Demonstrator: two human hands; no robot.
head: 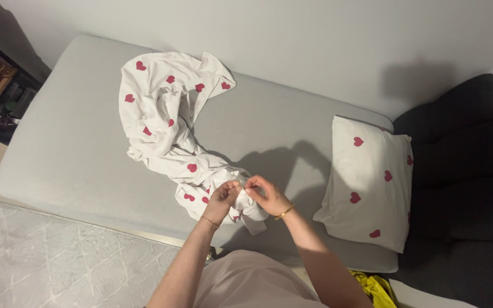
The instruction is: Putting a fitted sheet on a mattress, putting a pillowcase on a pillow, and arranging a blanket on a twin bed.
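Closest to the camera is the person's lap in light pink cloth, and a bit of yellow cloth [375, 287] shows low on the right. Both arms reach out over the near edge of the grey bed [75, 148]. The left hand [223, 199] has its fingers pressed together, pinching a bunched end of the white sheet with red hearts [164, 114]. The right hand [266, 195] pinches the same end, just beside the left, and the two hands nearly touch. This end of the sheet sits close to the bed's near edge. From there the sheet runs in a crumpled curve up and left toward the far side by the wall. To the right lies a pillow [369, 182] with the same hearts, near the bed's right end, apart from the sheet. Bare grey bed lies between them and also on the left. A pale rug [47, 256] covers the floor on the left.
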